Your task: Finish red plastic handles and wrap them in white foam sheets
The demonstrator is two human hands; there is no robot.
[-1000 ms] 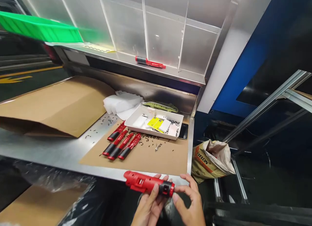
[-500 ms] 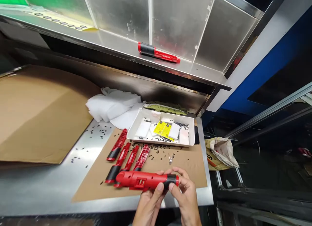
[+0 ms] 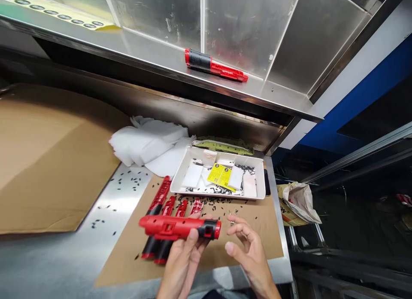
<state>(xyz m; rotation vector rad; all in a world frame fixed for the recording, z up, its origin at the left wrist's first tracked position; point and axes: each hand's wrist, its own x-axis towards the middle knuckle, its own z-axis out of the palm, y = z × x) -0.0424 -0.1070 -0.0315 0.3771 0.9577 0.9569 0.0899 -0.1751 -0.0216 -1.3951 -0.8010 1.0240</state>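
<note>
Left hand (image 3: 184, 260), 6 to 7 o'clock in view: thumb and fingers closed round the red-and-black housing (image 3: 176, 227) near its black end, which points to 3 o'clock. Housing is held above the cardboard sheet (image 3: 124, 264), over the similar red-and-black parts (image 3: 159, 196); white tray (image 3: 219, 195) at 1 o'clock from it. Right hand (image 3: 251, 251), 5 o'clock: fingers half curled and parted, apparently holding nothing, just beside the black end, apart. Judgement on handling: steady left grip suits the long overhang toward 9 o'clock; right fingertips work best square to the black end
</note>
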